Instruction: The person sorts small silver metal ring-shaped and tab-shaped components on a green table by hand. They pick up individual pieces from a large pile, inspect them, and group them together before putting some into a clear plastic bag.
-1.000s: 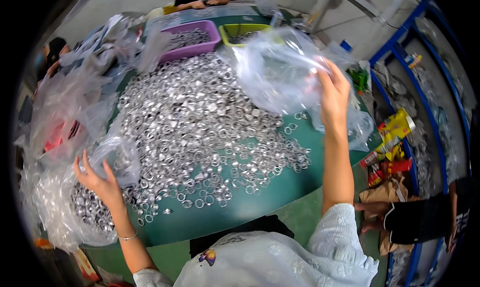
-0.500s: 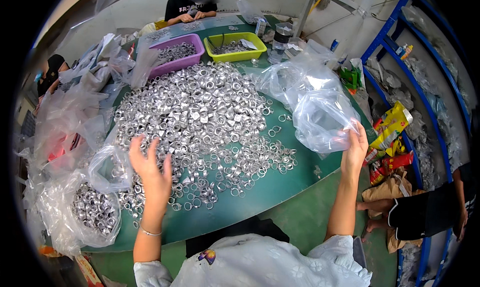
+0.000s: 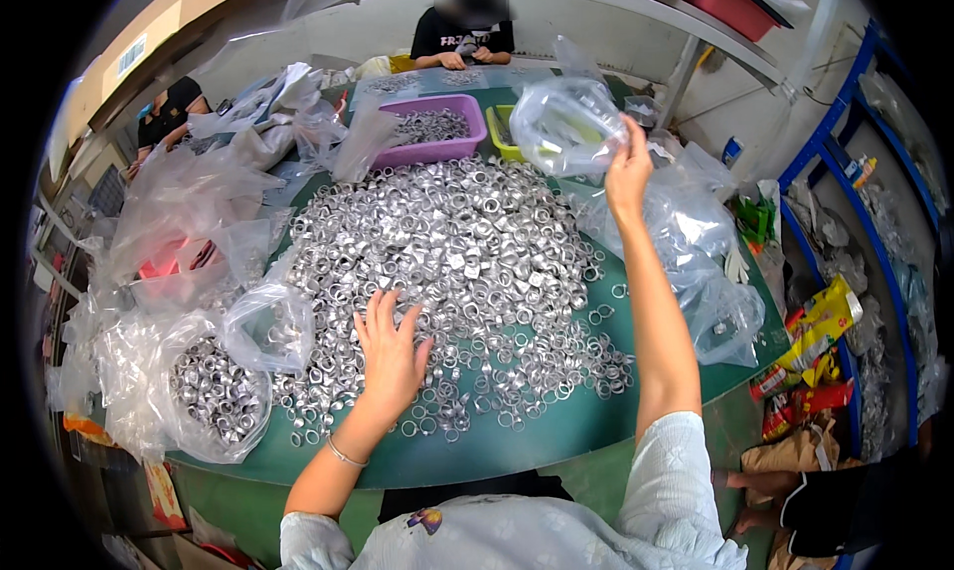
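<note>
A clear plastic bag [image 3: 545, 123] is held up over the far right of the worktop [image 3: 457, 463], just left of the right hand [image 3: 628, 162], whose grip is narrow, fingers and thumb pinching the bag's right edge. In view, the bag partly covers a yellow-green tub [image 3: 504, 133]. Nearer and to the left, a broad heap of metal rings [image 3: 447, 237] covers the middle. The left hand [image 3: 391, 356] is over its near part with a wide, bare grip; whether the fingertips touch rings, I cannot tell. Farther left lies an open bag of rings [image 3: 254, 434]. A purple tub [image 3: 437, 153] stands beyond the heap, and crumpled clear plastic [image 3: 686, 232] lies to the right. At the far side sits a person in a dark top [image 3: 463, 33].
</note>
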Demonstrator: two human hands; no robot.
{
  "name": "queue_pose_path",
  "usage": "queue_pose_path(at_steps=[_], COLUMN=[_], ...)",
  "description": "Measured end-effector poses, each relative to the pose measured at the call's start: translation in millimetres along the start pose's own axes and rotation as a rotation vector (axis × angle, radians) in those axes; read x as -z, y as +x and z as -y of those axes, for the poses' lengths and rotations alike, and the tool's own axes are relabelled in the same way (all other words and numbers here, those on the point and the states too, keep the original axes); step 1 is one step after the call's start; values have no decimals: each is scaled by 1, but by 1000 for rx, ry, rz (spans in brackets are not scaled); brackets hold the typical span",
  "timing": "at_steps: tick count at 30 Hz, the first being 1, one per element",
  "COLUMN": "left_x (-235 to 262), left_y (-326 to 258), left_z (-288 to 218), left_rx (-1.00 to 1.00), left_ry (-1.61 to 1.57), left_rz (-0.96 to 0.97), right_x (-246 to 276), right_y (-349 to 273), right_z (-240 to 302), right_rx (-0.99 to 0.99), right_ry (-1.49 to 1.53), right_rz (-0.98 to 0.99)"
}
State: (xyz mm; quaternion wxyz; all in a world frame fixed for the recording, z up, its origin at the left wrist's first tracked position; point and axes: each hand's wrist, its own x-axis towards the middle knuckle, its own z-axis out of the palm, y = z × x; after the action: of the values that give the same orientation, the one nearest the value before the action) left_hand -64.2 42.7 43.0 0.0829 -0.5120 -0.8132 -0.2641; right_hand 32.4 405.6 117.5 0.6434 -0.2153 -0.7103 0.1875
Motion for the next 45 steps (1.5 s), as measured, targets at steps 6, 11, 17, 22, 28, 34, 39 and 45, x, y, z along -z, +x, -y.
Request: queue_pose_path(at_steps=[6,11,17,22,28,34,39,45], left_x=[-4,-15,-35,-31,-39,-40,-33,-47], left_y=[-6,-1,8,-14,-56,-77,-81,-73], left_z=[17,19,16,19,-14,-11,-6,-31], left_rx=[68,63,12,-3,-114,-52,94,-27], left_ry=[11,-11,-29,-12,-273,-141,-29,-263], left_rz=[38,57,46,84,280,299,235,275], right_x=[-38,-46,-38,-13,84,103,106,80], right_y=[-69,-58,-44,-78,-193,-250,-243,-261], right_z=[-45,-65,-96,8,118,123,108,154], right_rx=[-174,-294,-145,-6,-74,2,-13,-108], right_ry=[-244,-229,-144,-345,-96,-254,-383,-388], right_rz=[285,274,324,396,1176,1059,829,996])
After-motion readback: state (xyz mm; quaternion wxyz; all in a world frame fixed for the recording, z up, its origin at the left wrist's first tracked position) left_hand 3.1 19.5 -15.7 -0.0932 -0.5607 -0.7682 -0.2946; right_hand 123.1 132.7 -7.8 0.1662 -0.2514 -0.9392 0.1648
